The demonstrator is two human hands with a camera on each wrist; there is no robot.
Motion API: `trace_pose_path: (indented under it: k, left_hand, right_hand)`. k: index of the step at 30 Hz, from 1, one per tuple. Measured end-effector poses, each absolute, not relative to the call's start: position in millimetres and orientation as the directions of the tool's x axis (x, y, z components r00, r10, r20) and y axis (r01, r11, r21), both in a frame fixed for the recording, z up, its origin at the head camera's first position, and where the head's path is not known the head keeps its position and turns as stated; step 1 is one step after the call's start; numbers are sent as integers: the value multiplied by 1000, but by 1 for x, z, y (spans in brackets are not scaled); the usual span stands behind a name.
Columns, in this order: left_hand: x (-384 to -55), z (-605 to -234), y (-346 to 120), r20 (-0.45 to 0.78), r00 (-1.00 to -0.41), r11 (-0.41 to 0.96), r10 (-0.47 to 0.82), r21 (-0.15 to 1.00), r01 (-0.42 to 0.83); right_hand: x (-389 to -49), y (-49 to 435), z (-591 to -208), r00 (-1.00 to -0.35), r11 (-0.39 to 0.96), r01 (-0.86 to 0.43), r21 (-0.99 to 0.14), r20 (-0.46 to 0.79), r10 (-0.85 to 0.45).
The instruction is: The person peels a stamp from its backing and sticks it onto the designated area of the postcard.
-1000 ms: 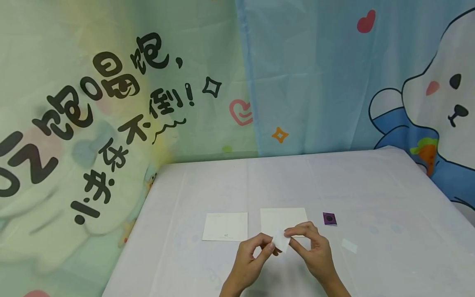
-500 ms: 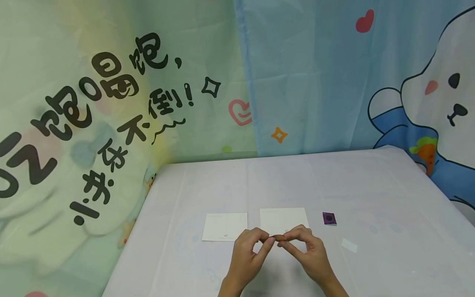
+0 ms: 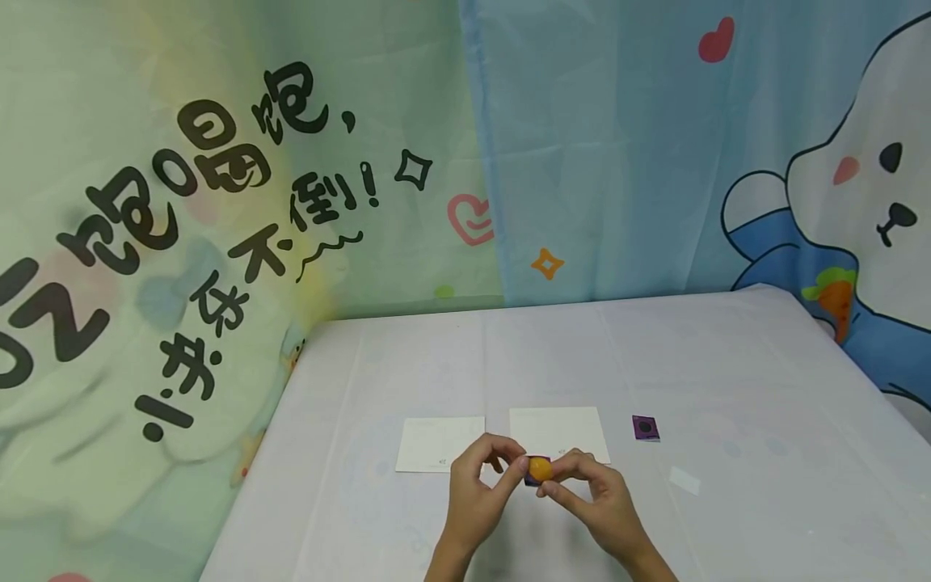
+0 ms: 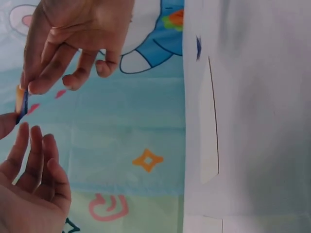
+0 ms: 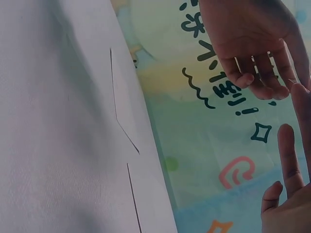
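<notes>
Between my hands is a small dark purple square piece (image 3: 533, 478) with a round orange picture on its face, like a sticker or small card. My left hand (image 3: 476, 495) pinches its left edge with thumb and forefinger, while the right hand (image 3: 600, 503) pinches the right side. The left wrist view shows the piece (image 4: 22, 103) almost edge-on, with the left thumb (image 4: 6, 125) touching its lower end. Just behind the hands lie two blank-looking white cards, one on the left (image 3: 429, 446) and one on the right (image 3: 558, 428), partly covered by fingers.
A similar purple square (image 3: 646, 428) with a dark circle lies right of the white cards. Nearer me is a small whitish rectangle (image 3: 684, 482). All rest on a white-covered table (image 3: 407, 364), with a printed curtain (image 3: 378, 81) behind it.
The small square piece has turned from its white back, through edge-on, to its purple face with the orange picture. Both hands have shifted slightly left.
</notes>
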State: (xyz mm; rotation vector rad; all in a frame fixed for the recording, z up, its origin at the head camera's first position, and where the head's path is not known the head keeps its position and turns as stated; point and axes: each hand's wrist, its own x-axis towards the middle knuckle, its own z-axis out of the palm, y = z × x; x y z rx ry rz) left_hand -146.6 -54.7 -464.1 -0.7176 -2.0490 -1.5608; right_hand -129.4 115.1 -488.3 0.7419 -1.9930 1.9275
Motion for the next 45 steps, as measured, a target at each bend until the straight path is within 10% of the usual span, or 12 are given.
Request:
trace_pose_path:
  k: [14,45]
  left_hand:
    - [-137,-438,-55,387,-920,72,52,918,390]
    - [-195,-473,-76,346,-936,295,-60,902,314]
  right_hand:
    - [-132,109,-494,-866,26,-486,-873,478,-147]
    - [-167,81,-491,-966,208,-247,-946,257,21]
